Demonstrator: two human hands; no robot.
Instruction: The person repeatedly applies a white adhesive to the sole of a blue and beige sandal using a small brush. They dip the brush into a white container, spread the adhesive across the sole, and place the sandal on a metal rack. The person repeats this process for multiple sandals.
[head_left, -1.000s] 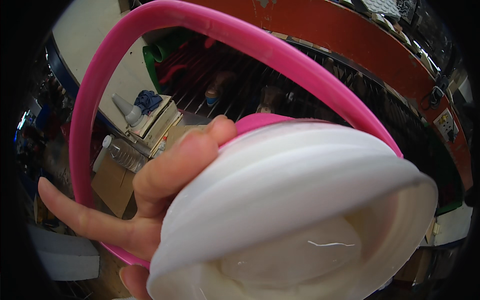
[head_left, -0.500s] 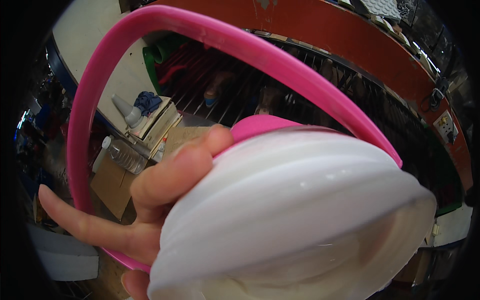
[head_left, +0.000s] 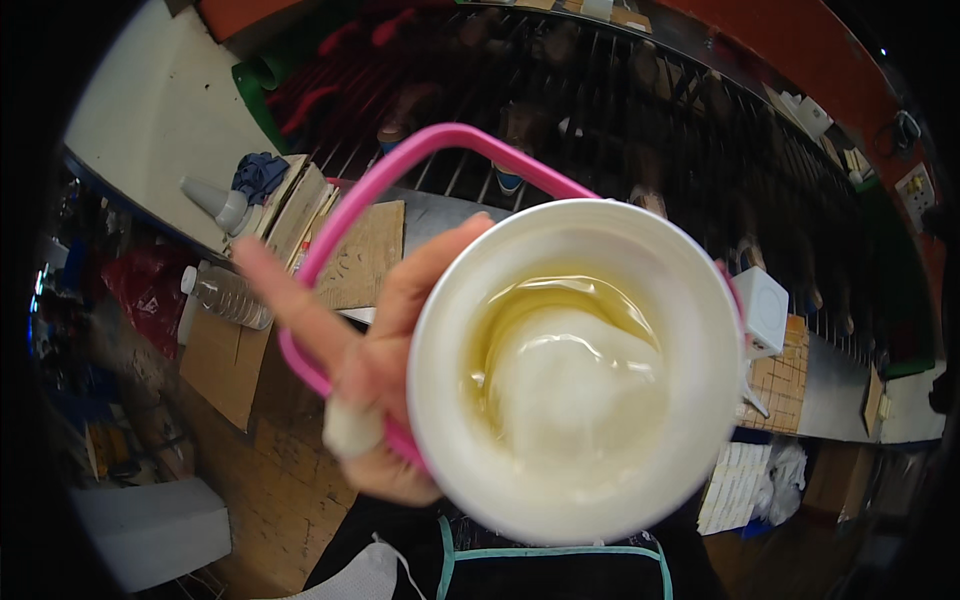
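Head view: your left hand [head_left: 385, 370] clamped on round white plastic cup [head_left: 577, 365] with pink handle [head_left: 400, 175], yellowish liquid inside. Keep rim level; index finger juts toward 10 o'clock. Right hand unseen.

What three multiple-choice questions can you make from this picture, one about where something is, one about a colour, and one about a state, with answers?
1. Where does the clear plastic bottle lie?
A. To the left of the cup
B. Inside the cup
C. On the white box at the right

2. What colour is the handle that arcs over the white cup?
A. Green
B. Pink
C. Black

3. What state is the cup in?
A. Lidded
B. Empty and dry
C. Open, with yellowish liquid around a pale lump

Answers:
1. A, since the bottle lies on its side on the bench at the picture's left.
2. B, the loop is bright pink.
3. C, the view goes straight down into the open top. The left hand grips the cup's side, with a finger stretched out.
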